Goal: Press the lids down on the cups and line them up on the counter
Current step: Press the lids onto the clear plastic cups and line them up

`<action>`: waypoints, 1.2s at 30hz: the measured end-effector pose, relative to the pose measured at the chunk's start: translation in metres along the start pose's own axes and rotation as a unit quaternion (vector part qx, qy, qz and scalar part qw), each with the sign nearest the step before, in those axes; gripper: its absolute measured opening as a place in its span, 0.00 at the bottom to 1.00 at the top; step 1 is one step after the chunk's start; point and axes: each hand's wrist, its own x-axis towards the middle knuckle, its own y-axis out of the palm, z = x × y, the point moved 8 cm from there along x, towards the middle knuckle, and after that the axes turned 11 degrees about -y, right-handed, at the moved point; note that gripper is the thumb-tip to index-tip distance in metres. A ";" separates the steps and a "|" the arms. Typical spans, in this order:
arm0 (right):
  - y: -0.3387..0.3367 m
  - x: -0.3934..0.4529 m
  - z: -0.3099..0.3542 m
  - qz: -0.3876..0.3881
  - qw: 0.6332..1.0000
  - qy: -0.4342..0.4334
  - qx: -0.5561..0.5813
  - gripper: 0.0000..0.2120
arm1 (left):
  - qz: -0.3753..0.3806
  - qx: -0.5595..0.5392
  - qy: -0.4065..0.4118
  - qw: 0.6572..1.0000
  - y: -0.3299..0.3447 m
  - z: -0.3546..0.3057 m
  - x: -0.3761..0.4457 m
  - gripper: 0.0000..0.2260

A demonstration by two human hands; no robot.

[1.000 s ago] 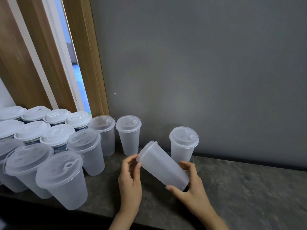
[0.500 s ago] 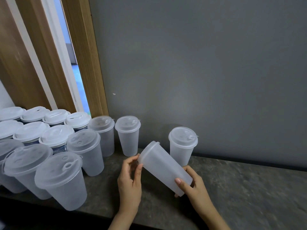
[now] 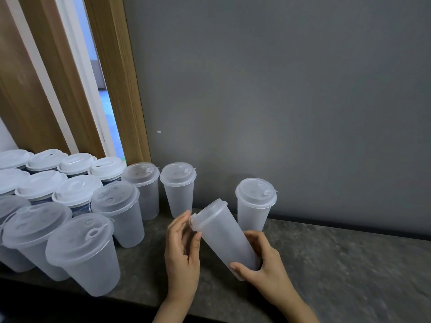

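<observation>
Frosted translucent plastic cup (image 3: 224, 238) tilted above grey stone counter (image 3: 349, 264); right hand (image 3: 263, 271) wraps base to brace it, left hand (image 3: 183, 248) fingertips pinch clear lid (image 3: 205, 214) rim, seemingly seating it.

**Setting: drinks-service back counter, likely a café or beverage shop**

Dark stone-look counter (image 3: 338, 259) runs against a plain grey wall (image 3: 279, 89). At 9 o'clock, many identical lidded disposable cups (image 3: 81, 255) stand massed in rows. At 11 o'clock, a wooden door frame (image 3: 116, 78) opens onto another room.
</observation>
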 end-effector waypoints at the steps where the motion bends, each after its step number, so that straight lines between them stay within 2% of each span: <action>1: 0.001 0.000 0.000 0.009 1.000 0.003 0.006 0.30 | 0.003 -0.003 -0.013 1.000 0.001 0.001 0.000 0.20; 6: 0.001 -0.001 -0.001 0.013 0.998 0.021 0.066 0.29 | 0.000 -0.012 -0.058 0.998 0.000 0.011 0.003 0.13; 10: 0.002 -0.001 -0.004 0.024 0.995 0.039 0.093 0.29 | 0.000 0.007 -0.057 0.998 0.001 0.010 0.003 0.10; 13: 0.003 -0.002 -0.001 0.023 0.997 0.033 0.069 0.30 | -0.015 0.011 -0.050 0.999 -0.003 0.008 0.003 0.10; 16: 0.003 -0.001 0.003 0.016 1.000 0.024 0.011 0.36 | -0.024 0.023 -0.037 0.999 -0.004 0.007 0.001 0.10; 19: 0.009 -0.001 0.007 0.049 0.998 0.022 -0.022 0.40 | -0.028 0.017 -0.030 0.999 -0.005 0.006 0.001 0.10; 22: 0.008 -0.001 0.010 0.039 0.999 0.009 -0.016 0.37 | -0.008 0.015 -0.032 0.999 -0.001 0.007 0.002 0.11; 26: -0.001 -0.001 0.007 0.000 0.999 0.000 0.048 0.31 | 0.013 0.026 -0.058 0.998 0.004 0.016 0.005 0.12; 30: -0.001 -0.001 0.000 0.001 0.994 0.016 0.109 0.27 | 0.004 0.039 -0.062 0.997 0.002 0.016 0.005 0.07; 36: 0.006 0.000 -0.004 0.034 0.991 0.032 0.128 0.28 | -0.012 0.053 -0.034 0.998 -0.001 0.009 0.002 0.12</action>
